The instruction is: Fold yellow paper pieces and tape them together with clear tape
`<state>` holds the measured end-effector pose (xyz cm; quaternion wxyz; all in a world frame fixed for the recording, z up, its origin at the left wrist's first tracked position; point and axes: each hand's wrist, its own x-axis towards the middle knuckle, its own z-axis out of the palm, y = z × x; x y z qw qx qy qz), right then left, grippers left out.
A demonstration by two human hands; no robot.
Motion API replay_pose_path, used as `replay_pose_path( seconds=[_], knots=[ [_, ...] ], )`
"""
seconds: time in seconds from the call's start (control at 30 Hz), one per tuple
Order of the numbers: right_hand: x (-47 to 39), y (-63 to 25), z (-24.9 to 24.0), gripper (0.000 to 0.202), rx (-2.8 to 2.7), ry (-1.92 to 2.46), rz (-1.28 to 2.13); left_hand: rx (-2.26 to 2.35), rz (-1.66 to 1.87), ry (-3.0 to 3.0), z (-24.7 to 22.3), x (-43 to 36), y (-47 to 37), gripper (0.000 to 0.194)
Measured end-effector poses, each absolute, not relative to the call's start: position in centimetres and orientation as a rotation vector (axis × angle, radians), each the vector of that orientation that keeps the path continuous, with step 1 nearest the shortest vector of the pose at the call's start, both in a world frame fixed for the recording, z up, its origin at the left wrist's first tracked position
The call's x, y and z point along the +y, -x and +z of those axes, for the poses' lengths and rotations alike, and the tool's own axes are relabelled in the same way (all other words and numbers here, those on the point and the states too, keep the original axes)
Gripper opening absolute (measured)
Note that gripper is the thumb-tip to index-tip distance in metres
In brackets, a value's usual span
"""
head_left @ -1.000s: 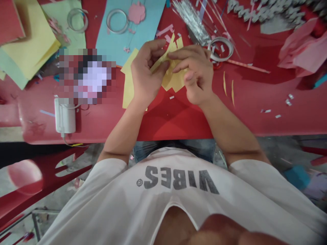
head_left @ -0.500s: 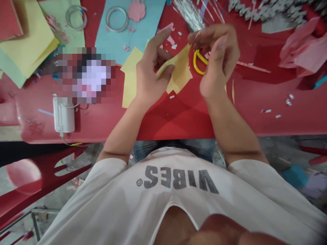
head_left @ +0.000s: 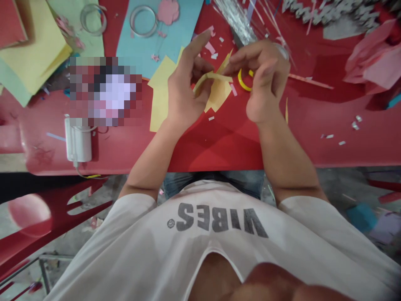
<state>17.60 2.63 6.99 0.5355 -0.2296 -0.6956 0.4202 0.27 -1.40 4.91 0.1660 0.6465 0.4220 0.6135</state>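
My left hand [head_left: 189, 83] pinches a piece of yellow paper [head_left: 216, 76] between thumb and fingers. The paper bends in a curved strip towards my right hand [head_left: 266, 77]. Fingertips of that hand are closed at the paper's far end, and the right thumb stands apart from them. Under my hands lie more cut yellow paper pieces [head_left: 218, 96]. Another yellow sheet [head_left: 159, 100] lies left of my left hand. A yellow loop [head_left: 244, 81], like a scissors handle, is beside my right hand, partly hidden by it.
Two rolls of clear tape [head_left: 143, 21] and a pink paper flower [head_left: 168, 11] rest on coloured sheets. At left are a white power bank [head_left: 78, 140] and a blurred patch. Clear wrapped strands [head_left: 239, 25], crumpled pink paper [head_left: 372, 58] and paper scraps lie on the red table [head_left: 219, 150].
The yellow paper has curled from a flatter sheet into an upright arc between my hands. My right hand has dipped slightly towards me; my left hand has hardly moved.
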Motion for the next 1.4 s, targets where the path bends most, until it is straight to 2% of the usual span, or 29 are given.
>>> replay_pose_path(
  seconds=[0.13,0.3,0.47,0.67,1.03,1.4],
  knots=[
    [3.0,-17.0,6.2,0.043,-1.633,0.642,1.23,1.185,1.71,-1.829,5.5,-1.9,-0.3,0.044],
    [2.8,-16.0,5.4,0.029,-1.596,0.6,1.231,1.203,1.668,-1.82,5.6,-1.9,-0.5,0.042],
    [2.5,-15.8,4.8,0.038,-1.683,0.701,1.126,1.177,1.798,-1.835,5.0,-1.3,-0.8,0.053],
    [2.6,-15.9,3.9,0.043,-1.791,0.831,0.981,1.2,1.805,-1.819,4.7,-1.1,-0.9,0.049],
    [2.8,-15.5,3.5,0.051,-1.782,0.786,0.962,1.22,1.744,-1.855,4.7,-1.2,-0.7,0.051],
    [2.1,-15.9,4.1,0.035,-1.85,0.804,0.761,1.216,1.776,-1.879,4.2,-1.0,-0.6,0.056]
  ],
)
